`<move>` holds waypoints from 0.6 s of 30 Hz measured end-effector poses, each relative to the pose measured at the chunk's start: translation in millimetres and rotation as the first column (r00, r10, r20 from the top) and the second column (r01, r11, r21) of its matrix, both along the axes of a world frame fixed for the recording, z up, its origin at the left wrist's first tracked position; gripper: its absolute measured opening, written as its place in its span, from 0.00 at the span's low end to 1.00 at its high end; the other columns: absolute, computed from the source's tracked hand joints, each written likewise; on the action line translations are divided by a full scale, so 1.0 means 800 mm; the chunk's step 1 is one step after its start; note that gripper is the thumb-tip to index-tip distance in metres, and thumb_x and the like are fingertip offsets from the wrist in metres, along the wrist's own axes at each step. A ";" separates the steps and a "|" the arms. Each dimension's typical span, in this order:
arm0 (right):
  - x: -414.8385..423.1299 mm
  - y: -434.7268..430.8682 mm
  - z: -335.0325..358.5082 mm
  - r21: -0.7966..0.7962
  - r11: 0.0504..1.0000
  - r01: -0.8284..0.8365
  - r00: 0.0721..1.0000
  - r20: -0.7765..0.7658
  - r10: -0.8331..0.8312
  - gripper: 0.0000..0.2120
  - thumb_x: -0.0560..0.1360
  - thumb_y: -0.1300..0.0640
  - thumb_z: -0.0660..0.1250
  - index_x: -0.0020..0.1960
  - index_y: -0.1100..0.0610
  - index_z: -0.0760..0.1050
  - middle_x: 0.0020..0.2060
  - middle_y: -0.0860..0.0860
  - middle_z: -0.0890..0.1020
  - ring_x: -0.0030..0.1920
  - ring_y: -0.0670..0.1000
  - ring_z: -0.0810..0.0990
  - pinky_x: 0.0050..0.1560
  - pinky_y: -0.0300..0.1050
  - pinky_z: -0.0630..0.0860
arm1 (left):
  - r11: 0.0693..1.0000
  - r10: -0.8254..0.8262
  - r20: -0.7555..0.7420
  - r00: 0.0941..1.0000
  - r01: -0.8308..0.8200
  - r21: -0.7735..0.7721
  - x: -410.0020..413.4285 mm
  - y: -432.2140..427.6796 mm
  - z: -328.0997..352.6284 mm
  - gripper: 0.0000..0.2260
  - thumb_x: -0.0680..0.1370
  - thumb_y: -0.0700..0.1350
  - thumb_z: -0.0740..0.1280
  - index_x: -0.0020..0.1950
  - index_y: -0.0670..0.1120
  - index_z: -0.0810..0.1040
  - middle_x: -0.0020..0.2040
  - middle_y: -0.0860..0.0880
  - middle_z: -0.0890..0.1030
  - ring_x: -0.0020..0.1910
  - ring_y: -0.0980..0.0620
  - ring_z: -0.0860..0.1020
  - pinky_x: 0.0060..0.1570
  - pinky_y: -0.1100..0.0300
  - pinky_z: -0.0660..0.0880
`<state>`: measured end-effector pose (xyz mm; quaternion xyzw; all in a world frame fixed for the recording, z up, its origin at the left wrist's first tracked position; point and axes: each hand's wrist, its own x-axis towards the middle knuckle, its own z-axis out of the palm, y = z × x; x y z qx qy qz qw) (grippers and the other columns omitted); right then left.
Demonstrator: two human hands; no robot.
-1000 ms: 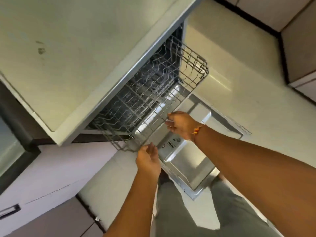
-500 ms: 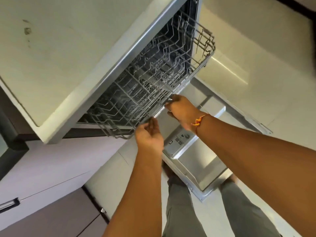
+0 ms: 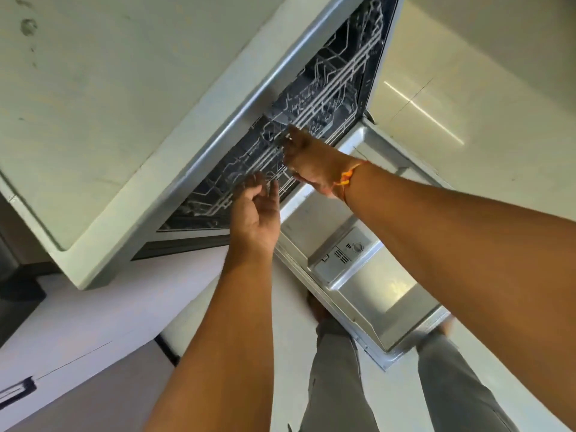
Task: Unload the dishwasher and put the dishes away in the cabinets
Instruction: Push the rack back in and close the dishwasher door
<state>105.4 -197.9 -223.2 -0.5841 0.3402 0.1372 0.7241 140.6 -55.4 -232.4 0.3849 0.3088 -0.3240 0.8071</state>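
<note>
the upper rack (image 3: 314, 120) of the dishwasher sits almost fully inside the machine, under the edge of the desk (image 3: 93, 104), and only its front wires show in the dark opening. no dish can be made out on it; the wires look bare, but the back part is hidden in shadow. the door (image 3: 367, 275) lies open and flat below, with the detergent box on its inner face, between the person's legs and the opening.

the right hand (image 3: 311, 163) is at the front bar of the rack, its fingers curled against the wires; whether this grip is really clenched on the bar or only pressing it cannot be told, because the fingertips are hidden behind the hand itself. the left hand (image 3: 255, 213) is just beside it, lower and more to the left, its grip released, fingers spread and apart from the rack.

the long axis of the rack front runs from lower left to upper right, along the desk edge. the rack lies ahead of both hands, away from the body, and the right hand is nearer to it. judging from this, the rack needs only a short push inward to be home, and the door stays to be lifted.

the lower rack is not visible, so it is not possible to say if dishes are left there. the cabinets for the dishes are cut off from view.
</note>
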 end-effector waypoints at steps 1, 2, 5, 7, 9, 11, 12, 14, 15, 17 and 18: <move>0.007 -0.002 0.000 -0.036 0.999 -0.006 1.000 0.002 0.006 0.39 0.77 0.70 0.58 0.80 0.45 0.49 0.79 0.50 0.57 0.78 0.55 0.57 0.72 0.58 0.67 | 1.000 0.008 -0.009 1.000 -0.008 0.000 0.009 0.000 -0.004 0.16 0.77 0.30 0.61 0.63 0.38 0.74 0.51 0.41 0.81 0.57 0.46 0.80 0.60 0.50 0.77; 0.012 -0.004 -0.001 -0.070 0.997 -0.021 1.000 0.001 0.021 0.38 0.77 0.69 0.58 0.80 0.45 0.49 0.79 0.51 0.58 0.78 0.56 0.58 0.71 0.58 0.68 | 1.000 0.007 -0.016 1.000 -0.008 -0.008 0.015 0.001 -0.008 0.15 0.77 0.30 0.61 0.63 0.38 0.74 0.52 0.41 0.81 0.58 0.46 0.79 0.59 0.50 0.77; 0.008 -0.005 -0.011 -0.001 1.000 -0.024 0.999 0.035 0.024 0.40 0.77 0.71 0.58 0.80 0.45 0.47 0.79 0.47 0.57 0.79 0.53 0.54 0.74 0.57 0.63 | 0.999 -0.051 0.017 0.999 0.051 -0.014 0.015 0.008 -0.015 0.08 0.78 0.32 0.61 0.53 0.40 0.77 0.51 0.44 0.80 0.57 0.48 0.79 0.59 0.49 0.77; -0.001 -0.005 -0.009 0.105 0.993 0.054 0.996 0.061 -0.060 0.39 0.77 0.73 0.57 0.80 0.45 0.50 0.78 0.45 0.59 0.78 0.52 0.56 0.71 0.52 0.68 | 0.999 -0.044 0.014 0.999 0.044 -0.012 0.008 0.009 -0.018 0.08 0.78 0.34 0.63 0.55 0.41 0.78 0.54 0.45 0.81 0.61 0.48 0.78 0.61 0.49 0.76; -0.012 -0.003 -0.004 0.165 0.969 0.185 0.978 0.062 -0.198 0.34 0.79 0.70 0.58 0.79 0.45 0.57 0.75 0.45 0.67 0.74 0.52 0.66 0.63 0.48 0.75 | 1.000 -0.003 -0.007 1.000 0.003 0.011 -0.002 0.004 -0.019 0.14 0.78 0.36 0.64 0.63 0.42 0.76 0.57 0.44 0.80 0.62 0.48 0.78 0.62 0.50 0.75; -0.034 -0.002 -0.010 0.188 0.935 0.300 0.952 0.006 -0.307 0.28 0.81 0.62 0.61 0.77 0.45 0.61 0.71 0.46 0.72 0.70 0.51 0.72 0.64 0.51 0.75 | 0.998 -0.028 -0.034 0.999 0.030 0.057 -0.026 -0.008 -0.018 0.15 0.79 0.38 0.64 0.66 0.41 0.74 0.55 0.44 0.81 0.57 0.48 0.81 0.62 0.53 0.75; -0.052 0.000 -0.018 0.210 0.910 0.358 0.933 -0.049 -0.356 0.26 0.81 0.59 0.62 0.77 0.46 0.62 0.70 0.47 0.73 0.68 0.50 0.73 0.64 0.50 0.75 | 0.994 -0.062 -0.055 0.997 0.066 0.081 -0.045 -0.013 -0.019 0.14 0.79 0.39 0.64 0.65 0.41 0.75 0.54 0.43 0.82 0.55 0.48 0.81 0.62 0.53 0.75; -0.104 0.004 -0.038 0.235 0.846 0.479 0.876 -0.182 -0.446 0.20 0.81 0.55 0.63 0.73 0.49 0.68 0.64 0.49 0.76 0.66 0.50 0.74 0.62 0.48 0.76 | 0.976 -0.146 -0.125 0.981 0.163 0.143 -0.092 -0.019 -0.030 0.11 0.79 0.41 0.65 0.61 0.40 0.77 0.53 0.43 0.82 0.53 0.48 0.82 0.62 0.54 0.75; -0.135 0.007 -0.052 0.230 0.814 0.533 0.841 -0.253 -0.479 0.17 0.81 0.54 0.63 0.70 0.52 0.70 0.63 0.50 0.78 0.66 0.51 0.75 0.62 0.49 0.76 | 0.960 -0.183 -0.177 0.967 0.214 0.179 -0.119 -0.020 -0.039 0.10 0.79 0.42 0.65 0.58 0.40 0.77 0.51 0.43 0.82 0.51 0.48 0.82 0.60 0.54 0.76; -0.212 0.013 -0.091 0.177 0.757 0.629 0.750 -0.395 -0.530 0.15 0.81 0.52 0.63 0.66 0.57 0.73 0.63 0.59 0.78 0.67 0.58 0.75 0.65 0.54 0.74 | 0.915 -0.257 -0.294 0.920 0.330 0.233 -0.185 -0.017 -0.061 0.09 0.80 0.44 0.64 0.56 0.40 0.77 0.47 0.43 0.83 0.46 0.48 0.83 0.54 0.55 0.79; -0.251 0.017 -0.113 0.134 0.739 0.661 0.701 -0.463 -0.543 0.17 0.82 0.51 0.62 0.65 0.60 0.74 0.64 0.63 0.77 0.67 0.61 0.75 0.67 0.57 0.73 | 0.883 -0.299 -0.349 0.888 0.396 0.251 -0.216 -0.014 -0.073 0.10 0.81 0.45 0.64 0.56 0.40 0.77 0.46 0.42 0.82 0.45 0.48 0.82 0.52 0.55 0.79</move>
